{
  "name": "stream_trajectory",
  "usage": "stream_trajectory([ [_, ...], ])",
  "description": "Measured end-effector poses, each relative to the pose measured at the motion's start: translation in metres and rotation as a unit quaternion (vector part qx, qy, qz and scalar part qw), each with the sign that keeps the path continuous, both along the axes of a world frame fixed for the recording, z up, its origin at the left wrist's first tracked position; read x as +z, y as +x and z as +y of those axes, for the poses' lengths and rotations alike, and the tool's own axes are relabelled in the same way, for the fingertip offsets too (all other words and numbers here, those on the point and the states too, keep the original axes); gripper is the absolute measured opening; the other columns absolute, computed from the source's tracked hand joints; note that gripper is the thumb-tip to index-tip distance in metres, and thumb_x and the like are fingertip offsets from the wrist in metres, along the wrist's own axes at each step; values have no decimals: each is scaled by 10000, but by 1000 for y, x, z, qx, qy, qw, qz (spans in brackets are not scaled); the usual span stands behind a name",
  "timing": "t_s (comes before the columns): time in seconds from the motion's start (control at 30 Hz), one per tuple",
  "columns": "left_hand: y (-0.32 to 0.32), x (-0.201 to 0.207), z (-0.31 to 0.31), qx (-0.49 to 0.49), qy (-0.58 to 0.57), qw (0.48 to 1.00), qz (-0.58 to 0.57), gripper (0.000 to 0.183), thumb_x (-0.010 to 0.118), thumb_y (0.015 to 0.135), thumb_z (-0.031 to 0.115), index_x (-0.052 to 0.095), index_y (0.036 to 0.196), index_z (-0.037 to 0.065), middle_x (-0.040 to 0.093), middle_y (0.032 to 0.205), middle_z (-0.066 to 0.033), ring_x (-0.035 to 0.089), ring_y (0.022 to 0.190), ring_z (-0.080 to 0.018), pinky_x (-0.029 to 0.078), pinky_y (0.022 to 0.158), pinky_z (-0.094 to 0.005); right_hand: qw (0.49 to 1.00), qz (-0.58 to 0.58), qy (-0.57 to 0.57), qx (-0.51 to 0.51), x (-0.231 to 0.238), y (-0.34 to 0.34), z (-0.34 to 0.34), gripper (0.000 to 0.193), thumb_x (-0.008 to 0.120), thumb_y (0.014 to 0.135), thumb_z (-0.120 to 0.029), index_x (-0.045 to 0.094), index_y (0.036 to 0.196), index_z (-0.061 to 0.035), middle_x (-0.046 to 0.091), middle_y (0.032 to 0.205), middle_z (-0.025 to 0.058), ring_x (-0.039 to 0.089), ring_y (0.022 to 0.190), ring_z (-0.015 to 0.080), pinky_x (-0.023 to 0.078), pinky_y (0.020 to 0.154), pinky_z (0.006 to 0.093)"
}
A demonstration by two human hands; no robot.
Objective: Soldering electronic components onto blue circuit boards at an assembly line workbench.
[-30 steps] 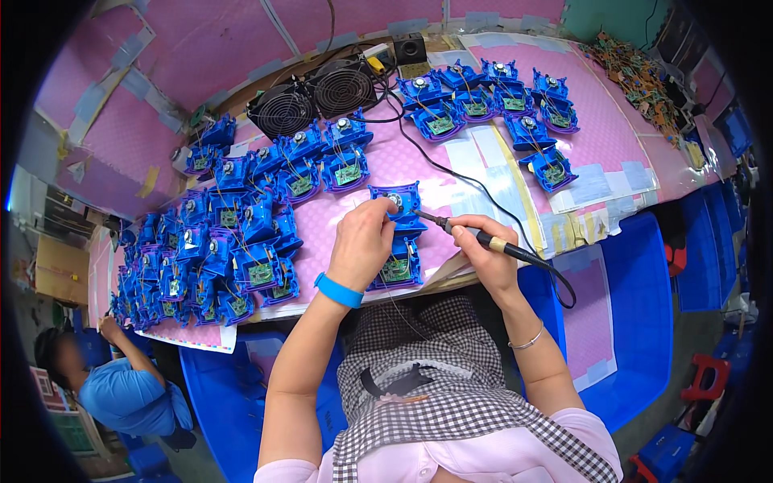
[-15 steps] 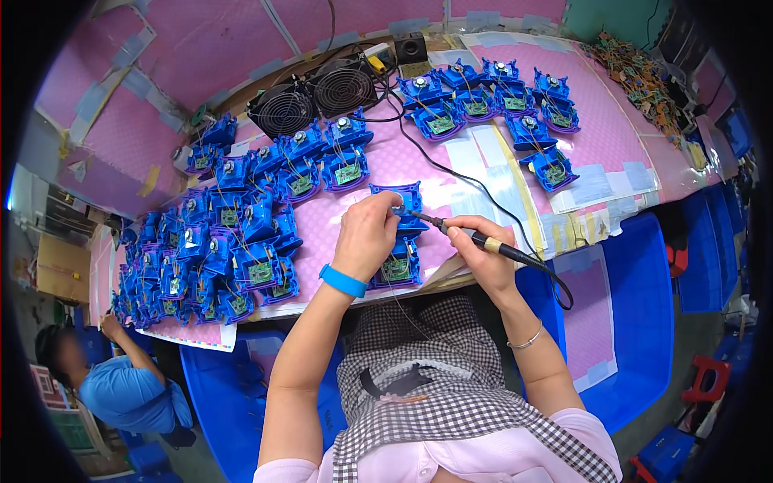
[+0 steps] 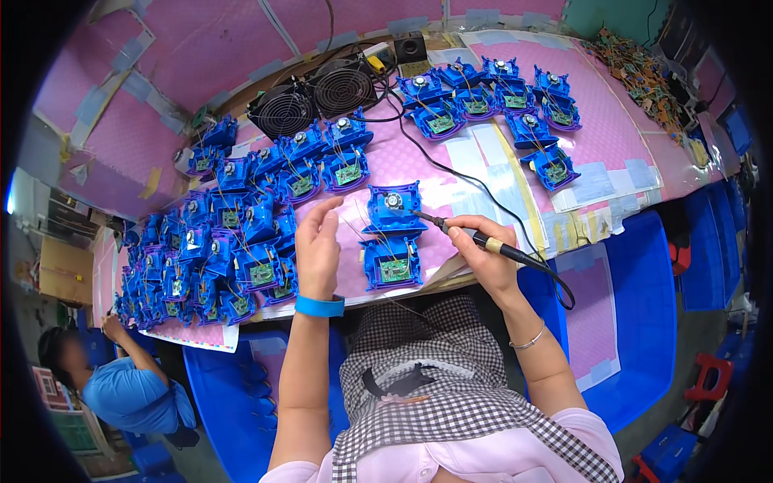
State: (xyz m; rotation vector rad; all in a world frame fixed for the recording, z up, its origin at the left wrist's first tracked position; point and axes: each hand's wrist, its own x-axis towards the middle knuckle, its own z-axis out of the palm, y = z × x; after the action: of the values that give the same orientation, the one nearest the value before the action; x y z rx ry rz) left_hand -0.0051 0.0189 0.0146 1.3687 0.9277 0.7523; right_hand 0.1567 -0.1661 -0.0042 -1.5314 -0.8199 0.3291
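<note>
A blue plastic housing half with a round speaker lies in front of me. Below it sits another blue half with a green circuit board; thin wires run between the two. My right hand is closed around a soldering iron, its tip at the right side of the speaker. To the left of the housing, my left hand is raised, fingertips apart near the thin wires. Whether a fine strand lies in its palm cannot be seen.
Many similar blue assemblies crowd the table's left side, more stand at the back right. Black fans sit behind; the iron's cable crosses the table. Blue bins flank me, and a person in blue is far left.
My left hand has drawn back left and down from the speaker, which is now uncovered. The soldering iron and my right hand have stayed nearly in place.
</note>
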Motion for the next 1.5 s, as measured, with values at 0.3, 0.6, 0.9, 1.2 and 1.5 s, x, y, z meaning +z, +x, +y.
stream_trajectory([
  [0.3,7,-30,12,17,437,866,244,267,718,845,253,706,912,-5,469,596,43,409,559,-38,316,490,-239,1000,-1,6,-9,1,2,-2,167,666,851,-77,708,992,1,669,730,40,562,593,50,425,544,198],
  [0.6,-21,-35,0,-7,-127,992,3,325,667,902,179,606,1136,-37,512,679,67,363,489,-2,238,407,-184,1000,4,15,4,-5,2,0,167,678,838,-73,707,983,6,675,730,45,558,582,51,417,527,201],
  [0.9,6,-26,-14,35,175,984,-30,199,708,871,142,721,992,-15,649,728,6,363,526,-4,259,448,-196,1000,-13,-3,-15,-3,-1,1,154,694,817,-86,721,944,-3,658,688,35,509,555,39,377,498,207],
  [1.2,35,-15,-18,-89,300,946,89,94,709,814,78,719,852,-7,705,780,-62,629,669,-116,491,612,-252,1000,-26,-3,2,-5,-2,0,162,678,833,-80,712,969,1,690,740,39,573,602,51,430,555,202],
  [1.5,40,-11,-21,-144,402,884,189,124,695,781,100,724,861,11,701,824,-146,673,749,-272,518,680,-357,999,-27,37,-19,-6,-3,1,154,678,842,-83,712,965,2,690,754,40,574,617,51,437,567,203],
])
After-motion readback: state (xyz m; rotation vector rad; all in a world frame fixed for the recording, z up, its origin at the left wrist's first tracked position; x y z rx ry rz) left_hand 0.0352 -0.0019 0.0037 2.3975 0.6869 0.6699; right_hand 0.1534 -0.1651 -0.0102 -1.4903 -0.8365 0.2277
